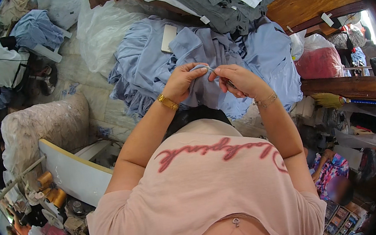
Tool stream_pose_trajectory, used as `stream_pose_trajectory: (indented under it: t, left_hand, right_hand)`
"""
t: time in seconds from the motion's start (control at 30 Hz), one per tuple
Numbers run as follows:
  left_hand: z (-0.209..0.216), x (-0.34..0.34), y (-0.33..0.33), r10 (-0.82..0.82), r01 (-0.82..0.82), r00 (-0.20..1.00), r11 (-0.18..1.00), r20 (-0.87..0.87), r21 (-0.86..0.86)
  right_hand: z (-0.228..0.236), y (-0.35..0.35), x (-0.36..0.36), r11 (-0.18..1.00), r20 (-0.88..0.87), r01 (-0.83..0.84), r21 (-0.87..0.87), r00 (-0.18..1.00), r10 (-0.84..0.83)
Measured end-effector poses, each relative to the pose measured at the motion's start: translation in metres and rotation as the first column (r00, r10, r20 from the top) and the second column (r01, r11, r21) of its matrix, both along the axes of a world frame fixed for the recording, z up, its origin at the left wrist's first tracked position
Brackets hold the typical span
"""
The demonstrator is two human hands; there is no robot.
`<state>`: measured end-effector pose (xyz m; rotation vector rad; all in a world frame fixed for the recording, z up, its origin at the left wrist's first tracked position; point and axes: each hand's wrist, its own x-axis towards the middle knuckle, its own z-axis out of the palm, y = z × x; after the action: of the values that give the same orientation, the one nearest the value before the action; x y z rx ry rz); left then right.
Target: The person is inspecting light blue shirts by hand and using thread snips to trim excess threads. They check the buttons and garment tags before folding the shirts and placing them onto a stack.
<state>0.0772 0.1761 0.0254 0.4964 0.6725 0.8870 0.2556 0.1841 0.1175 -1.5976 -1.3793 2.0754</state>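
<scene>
My left hand (180, 84), with a gold watch (168, 102) at the wrist, pinches the edge of a light blue-grey cloth (201, 91) between thumb and fingers. The cloth hangs below that hand toward my lap. Close beside it, my right hand (241, 80) is closed, thumb and forefinger meeting near the pinched edge. A small dark metal tool (231, 84) shows partly under its fingers; its kind is mostly hidden. Beyond both hands lies a large heap of light blue fabric (138, 54), with a pale phone (169, 38) resting on top.
Folded grey and white garments (235, 2) are stacked at the far side. Clear plastic (101, 35) lies left of the heap. A padded roll (44, 125) and white board (74, 170) stand at my left. Another person (333, 166) sits at the lower right, near a broom (328, 100).
</scene>
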Motion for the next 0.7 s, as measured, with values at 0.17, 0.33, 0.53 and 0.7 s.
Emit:
stream_pose_trajectory:
  t: [0.17, 0.33, 0.53, 0.7]
  left_hand:
    - [0.005, 0.002, -0.003, 0.149, -0.118, 0.976, 0.975, -0.161, 0.187]
    - [0.007, 0.007, -0.006, 0.372, -0.148, 0.863, 0.833, -0.343, 0.533]
    - [0.008, 0.01, -0.004, 0.542, -0.1, 0.757, 0.647, -0.364, 0.756]
    - [0.023, 0.009, -0.011, 0.465, -0.022, 0.761, 0.714, -0.452, 0.699]
  right_hand:
    - [0.001, 0.0, 0.002, 0.984, 0.054, -0.006, 0.178, 0.999, -0.003]
    - [-0.022, -0.002, -0.003, 0.695, 0.206, -0.044, 0.718, 0.967, -0.152]
    - [-0.022, -0.009, -0.018, 0.545, 0.268, -0.134, 0.828, 0.947, -0.174]
    - [-0.029, -0.02, -0.021, 0.496, 0.148, 0.032, 0.868, 0.936, -0.32]
